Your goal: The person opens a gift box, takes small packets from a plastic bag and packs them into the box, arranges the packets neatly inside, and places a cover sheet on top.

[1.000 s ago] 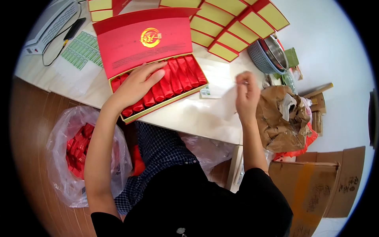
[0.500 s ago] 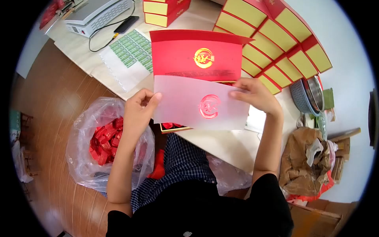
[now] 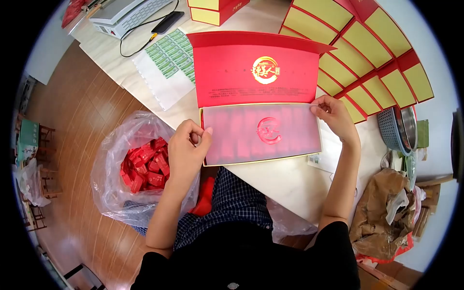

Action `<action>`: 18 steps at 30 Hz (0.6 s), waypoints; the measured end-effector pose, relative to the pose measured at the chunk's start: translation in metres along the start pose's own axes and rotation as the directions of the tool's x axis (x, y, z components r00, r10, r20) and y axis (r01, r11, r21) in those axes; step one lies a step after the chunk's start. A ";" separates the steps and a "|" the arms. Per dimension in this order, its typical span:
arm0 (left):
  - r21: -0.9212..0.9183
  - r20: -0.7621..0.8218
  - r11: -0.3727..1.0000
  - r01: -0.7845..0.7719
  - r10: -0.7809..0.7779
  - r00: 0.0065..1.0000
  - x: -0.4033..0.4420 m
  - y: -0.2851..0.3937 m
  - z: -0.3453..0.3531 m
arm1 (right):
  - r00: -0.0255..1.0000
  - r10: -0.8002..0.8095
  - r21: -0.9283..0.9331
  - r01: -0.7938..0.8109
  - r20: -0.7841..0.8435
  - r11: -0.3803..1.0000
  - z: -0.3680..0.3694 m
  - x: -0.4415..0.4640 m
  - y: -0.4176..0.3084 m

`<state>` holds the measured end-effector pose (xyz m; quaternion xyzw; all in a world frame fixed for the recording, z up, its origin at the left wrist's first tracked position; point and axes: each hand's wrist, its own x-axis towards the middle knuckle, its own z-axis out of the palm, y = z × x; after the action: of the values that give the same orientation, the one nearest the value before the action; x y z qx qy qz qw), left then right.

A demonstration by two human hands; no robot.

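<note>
A translucent sheet [image 3: 232, 133] with a red round logo lies over the red packets in the open gift box [image 3: 263, 161]. The box's red lid [image 3: 224, 72], with a gold emblem, stands raised behind it. My left hand [image 3: 189, 142] pinches the sheet's left edge between thumb and fingers. At the upper right corner, my right hand [image 3: 334, 115] pinches the sheet near the box rim. The packets show only dimly through the sheet.
Stacked red and yellow boxes [image 3: 360, 53] stand at the back right. Green sticker sheets [image 3: 169, 55], a phone [image 3: 167, 22] and a white device [image 3: 126, 18] lie left. A plastic bag of red packets [image 3: 147, 166] is on the floor. Crumpled brown paper [image 3: 379, 217] is at right.
My right hand brought the sheet over, and my left hand left the packets to take its other end. The sheet has since come down onto the box. The view has shifted left.
</note>
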<state>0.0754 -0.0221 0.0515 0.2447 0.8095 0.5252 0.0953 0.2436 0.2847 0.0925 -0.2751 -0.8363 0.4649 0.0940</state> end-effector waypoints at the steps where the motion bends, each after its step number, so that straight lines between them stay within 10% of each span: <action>1: -0.008 -0.013 1.000 0.000 0.000 1.000 -0.001 0.000 0.001 | 1.000 0.014 -0.014 -0.014 0.006 1.000 0.000 0.000 -0.001; 18: -0.277 0.052 0.960 0.050 -0.037 0.998 0.005 -0.023 0.002 | 0.998 0.063 0.125 -0.061 -0.009 0.990 0.003 0.004 0.014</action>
<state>0.0653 -0.0252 0.0308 0.2231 0.7305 0.6256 0.1588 0.2448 0.2909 0.0788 -0.2976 -0.7959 0.5173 0.1017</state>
